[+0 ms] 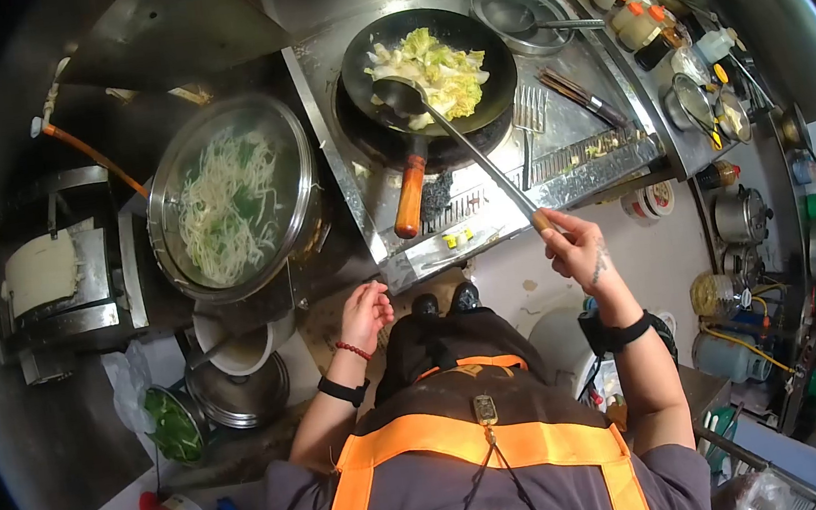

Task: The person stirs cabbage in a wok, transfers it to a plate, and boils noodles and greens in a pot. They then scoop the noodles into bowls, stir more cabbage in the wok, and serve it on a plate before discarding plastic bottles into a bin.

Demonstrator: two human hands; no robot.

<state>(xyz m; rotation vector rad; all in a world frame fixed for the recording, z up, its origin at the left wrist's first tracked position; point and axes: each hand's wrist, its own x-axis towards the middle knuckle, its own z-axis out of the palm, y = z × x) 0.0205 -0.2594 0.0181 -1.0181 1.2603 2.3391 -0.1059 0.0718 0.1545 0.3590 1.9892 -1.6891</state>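
My right hand (578, 248) grips the wooden end of a long ladle (483, 161). The ladle's round bowl reaches into the left side of a black wok (501, 83), against chopped cabbage (432, 66). The wok sits on the stove, its wooden handle (411, 194) pointing toward me with no hand on it. Beside the stove's front left corner, my left hand (367, 317) hangs in the air, empty, fingers loosely bent and apart. A large pot (160, 198) of pale noodles (229, 205) in liquid stands to the left of the stove.
A slotted spatula (526, 126) and tongs (584, 99) lie right of the wok. Behind them, a metal basin (478, 7) holds another ladle (568, 25). Sauce bottles (639, 30) line the right shelf. Leafy greens (174, 428) and a lidded pot (243, 395) stand low on the left.
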